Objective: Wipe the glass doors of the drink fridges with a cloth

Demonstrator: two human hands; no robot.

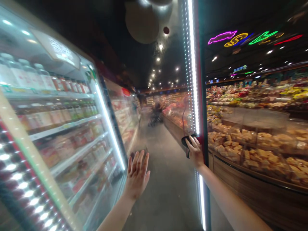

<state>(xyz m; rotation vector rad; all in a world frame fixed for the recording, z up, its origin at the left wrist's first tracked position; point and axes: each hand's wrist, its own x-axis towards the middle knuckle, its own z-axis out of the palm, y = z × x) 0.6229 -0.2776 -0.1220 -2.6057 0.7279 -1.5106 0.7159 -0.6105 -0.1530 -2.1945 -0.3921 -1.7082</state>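
My right hand (195,150) grips the black handle (187,141) on the edge of an open glass fridge door (196,80), which stands out into the aisle with a lit strip down its edge. My left hand (137,175) is raised in the air with fingers spread and holds nothing. It hovers near the open front of the lit fridge (72,134). Inside the fridge, shelves carry rows of bottles and jars (57,112).
A grey-floored aisle (163,179) runs ahead between fridges on the left and low wooden display counters (252,179) of packed food on the right. A blurred person with a cart (156,114) is far down the aisle. Neon signs (240,38) hang above.
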